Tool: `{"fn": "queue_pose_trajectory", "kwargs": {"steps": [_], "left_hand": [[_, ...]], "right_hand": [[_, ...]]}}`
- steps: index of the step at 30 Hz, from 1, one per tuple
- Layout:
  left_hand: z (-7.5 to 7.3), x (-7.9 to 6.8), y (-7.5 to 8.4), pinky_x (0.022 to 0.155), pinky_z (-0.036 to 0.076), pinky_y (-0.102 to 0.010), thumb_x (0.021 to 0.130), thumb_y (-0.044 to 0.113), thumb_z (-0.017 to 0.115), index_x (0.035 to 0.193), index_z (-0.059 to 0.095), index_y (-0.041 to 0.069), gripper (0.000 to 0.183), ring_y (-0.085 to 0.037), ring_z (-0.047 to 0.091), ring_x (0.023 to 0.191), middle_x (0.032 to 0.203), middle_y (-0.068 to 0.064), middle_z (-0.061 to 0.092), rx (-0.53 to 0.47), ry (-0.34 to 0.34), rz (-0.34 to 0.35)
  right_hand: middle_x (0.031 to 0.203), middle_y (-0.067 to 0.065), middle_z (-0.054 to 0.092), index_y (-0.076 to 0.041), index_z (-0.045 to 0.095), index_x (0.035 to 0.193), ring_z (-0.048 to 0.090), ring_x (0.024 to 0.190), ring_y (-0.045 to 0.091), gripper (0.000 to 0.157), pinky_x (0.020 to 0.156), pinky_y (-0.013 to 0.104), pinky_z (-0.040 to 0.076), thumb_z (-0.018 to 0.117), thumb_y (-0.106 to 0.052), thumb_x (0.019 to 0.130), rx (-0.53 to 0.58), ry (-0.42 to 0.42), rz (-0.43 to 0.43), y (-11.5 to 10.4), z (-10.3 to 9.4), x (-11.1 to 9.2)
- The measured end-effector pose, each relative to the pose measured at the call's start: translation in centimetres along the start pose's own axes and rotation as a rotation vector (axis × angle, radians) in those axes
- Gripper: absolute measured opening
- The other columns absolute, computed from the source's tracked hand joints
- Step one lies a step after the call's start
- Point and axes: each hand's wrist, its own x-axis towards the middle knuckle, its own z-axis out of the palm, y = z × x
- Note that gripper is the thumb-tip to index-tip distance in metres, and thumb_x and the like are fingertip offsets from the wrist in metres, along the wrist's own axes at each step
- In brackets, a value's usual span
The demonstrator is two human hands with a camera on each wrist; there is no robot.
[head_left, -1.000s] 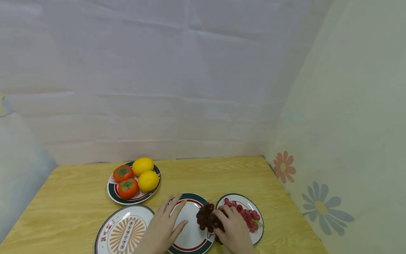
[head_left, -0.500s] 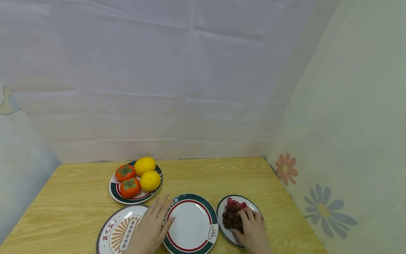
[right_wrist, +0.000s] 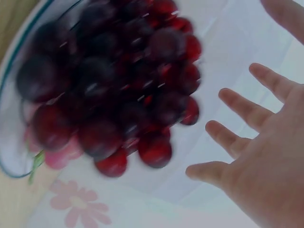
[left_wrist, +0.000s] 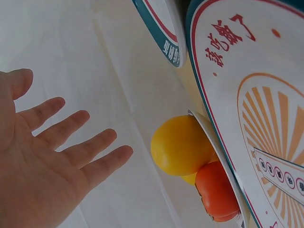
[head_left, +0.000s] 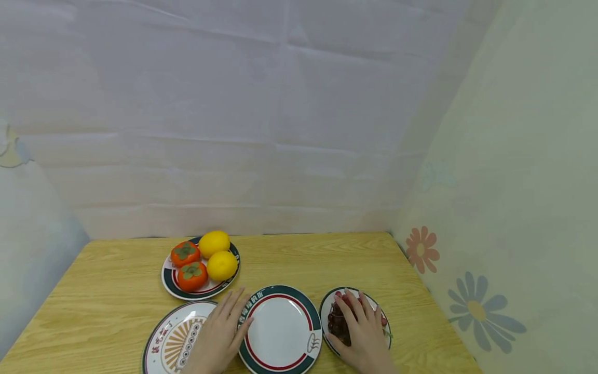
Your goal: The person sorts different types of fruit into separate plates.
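A dark bunch of grapes (head_left: 337,324) lies on the small plate (head_left: 324,310) at the right, over a lighter red bunch of grapes (head_left: 384,321) that is mostly covered. Fingers spread, my right hand (head_left: 363,335) is over this fruit; in the right wrist view a gap separates the dark grapes (right_wrist: 109,85) from the fingers. With straight, relaxed fingers, my left hand (head_left: 218,336) hovers between the sunburst plate (head_left: 161,337) and the green-rimmed plate (head_left: 280,327). It holds nothing in the left wrist view.
Farther back on the left, another green-rimmed plate (head_left: 168,283) carries two persimmons (head_left: 192,277) and two lemons (head_left: 221,266). A pale cloth wall (head_left: 280,130) rises behind the wooden table (head_left: 303,259). At the right stands a flower-patterned wall (head_left: 514,234).
My right hand has carried the dark grapes rightward from above the middle plate onto the small plate and let them go. My left hand has drawn slightly left.
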Motion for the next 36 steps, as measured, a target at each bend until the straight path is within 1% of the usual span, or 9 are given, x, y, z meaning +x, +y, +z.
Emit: {"fn": "queue_pose_trajectory", "kwargs": {"steps": [4, 10, 17, 20, 24, 28, 30, 33, 36], "left_hand": [[0.0, 0.0, -0.2, 0.104, 0.039, -0.052, 0.091, 0.033, 0.056, 0.133, 0.049, 0.015, 0.045, -0.032, 0.038, 0.129, 0.141, -0.009, 0.043, 0.005, 0.026, 0.012], [-0.1, 0.0, -0.6, 0.103, 0.039, -0.052, 0.091, 0.03, 0.057, 0.13, 0.051, 0.012, 0.044, -0.033, 0.039, 0.128, 0.14, -0.011, 0.044, 0.035, 0.055, 0.026], [0.2, 0.4, -1.3, 0.102, 0.04, -0.053, 0.088, 0.027, 0.062, 0.128, 0.053, 0.008, 0.045, -0.036, 0.04, 0.126, 0.138, -0.013, 0.046, 0.044, 0.072, 0.041], [0.7, 1.9, -2.4, 0.1, 0.041, -0.055, 0.086, 0.025, 0.064, 0.129, 0.052, 0.006, 0.048, -0.04, 0.038, 0.127, 0.138, -0.018, 0.044, 0.065, 0.088, 0.039], [1.3, 5.1, -4.2, 0.097, 0.04, -0.06, 0.08, 0.018, 0.07, 0.128, 0.05, 0.001, 0.055, -0.049, 0.031, 0.127, 0.139, -0.028, 0.037, 0.157, 0.128, 0.021], [1.3, 7.7, -5.7, 0.091, 0.043, -0.063, 0.073, 0.012, 0.077, 0.128, 0.05, 0.0, 0.062, -0.054, 0.034, 0.121, 0.135, -0.033, 0.037, 0.222, 0.147, -0.017], [1.4, 8.6, -6.2, 0.084, 0.047, -0.062, 0.071, 0.012, 0.079, 0.129, 0.05, 0.003, 0.065, -0.053, 0.04, 0.114, 0.132, -0.034, 0.039, 0.228, 0.156, -0.035], [1.5, 9.4, -6.6, 0.074, 0.05, -0.059, 0.071, 0.011, 0.08, 0.126, 0.052, 0.006, 0.063, -0.052, 0.046, 0.101, 0.126, -0.033, 0.043, 0.221, 0.174, -0.061], [1.6, 9.8, -6.8, 0.072, 0.05, -0.058, 0.07, 0.01, 0.08, 0.124, 0.054, 0.007, 0.06, -0.051, 0.048, 0.093, 0.122, -0.033, 0.045, 0.212, 0.195, -0.067]], "right_hand": [[0.137, 0.008, 0.046, -0.018, 0.051, 0.131, 0.037, 0.126, 0.036, 0.076, 0.091, 0.071, 0.033, 0.075, -0.051, 0.068, 0.054, -0.009, -0.086, -1.5, -0.1, 0.2], [0.142, 0.004, 0.042, -0.024, 0.045, 0.136, 0.034, 0.13, 0.034, 0.074, 0.094, 0.072, 0.032, 0.052, -0.069, 0.077, 0.084, -0.149, -0.126, -3.8, 0.7, 0.6], [0.145, 0.002, 0.037, -0.028, 0.038, 0.14, 0.027, 0.133, 0.035, 0.075, 0.098, 0.072, 0.028, 0.06, -0.061, 0.077, 0.092, -0.228, -0.145, -4.9, 1.2, 1.2], [0.145, 0.001, 0.036, -0.029, 0.036, 0.141, 0.025, 0.134, 0.034, 0.075, 0.1, 0.071, 0.027, 0.06, -0.061, 0.077, 0.092, -0.248, -0.129, -5.0, 1.1, 1.3], [0.144, 0.002, 0.038, -0.027, 0.038, 0.14, 0.026, 0.134, 0.034, 0.074, 0.1, 0.07, 0.028, 0.059, -0.061, 0.078, 0.093, -0.22, -0.145, -4.9, 1.0, 1.3], [0.144, 0.003, 0.038, -0.025, 0.04, 0.14, 0.027, 0.133, 0.034, 0.073, 0.099, 0.069, 0.03, 0.06, -0.059, 0.078, 0.097, -0.206, -0.169, -4.9, 1.0, 1.4], [0.144, 0.003, 0.038, -0.024, 0.04, 0.139, 0.027, 0.134, 0.034, 0.073, 0.1, 0.069, 0.03, 0.062, -0.058, 0.078, 0.099, -0.213, -0.169, -4.9, 1.0, 1.4], [0.145, 0.002, 0.038, -0.025, 0.04, 0.139, 0.027, 0.134, 0.034, 0.072, 0.101, 0.069, 0.028, 0.057, -0.06, 0.08, 0.107, -0.231, -0.16, -4.9, 1.0, 1.5], [0.145, 0.003, 0.038, -0.025, 0.041, 0.139, 0.028, 0.134, 0.034, 0.07, 0.102, 0.068, 0.029, 0.052, -0.064, 0.081, 0.106, -0.22, -0.166, -5.0, 1.0, 1.6]]}}
